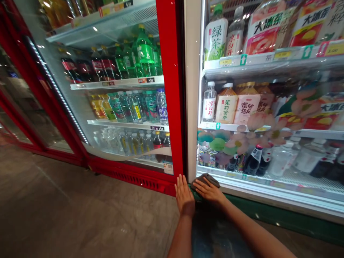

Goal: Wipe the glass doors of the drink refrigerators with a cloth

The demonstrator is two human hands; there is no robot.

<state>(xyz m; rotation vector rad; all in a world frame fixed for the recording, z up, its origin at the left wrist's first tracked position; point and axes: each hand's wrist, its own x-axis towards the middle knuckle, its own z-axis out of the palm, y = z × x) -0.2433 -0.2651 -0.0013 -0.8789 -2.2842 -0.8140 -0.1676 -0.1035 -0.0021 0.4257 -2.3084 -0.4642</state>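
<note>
My left hand (185,197) is held with its fingers stretched out and lying together, at the lower corner of the red door frame (170,89). It appears to hold nothing; whether its fingertips touch the frame I cannot tell. My right hand (211,191) lies over a dark grey folded cloth (200,178), gripping it at the lower left corner of the white-framed glass fridge door (191,107). The palm side of that hand is hidden.
Behind the glass stand rows of drinks, such as green soda bottles (145,50) and tea bottles (226,105). Flower stickers (238,143) are on the right door. A red base grille (134,181) borders the brown floor (94,215). More red fridges continue left.
</note>
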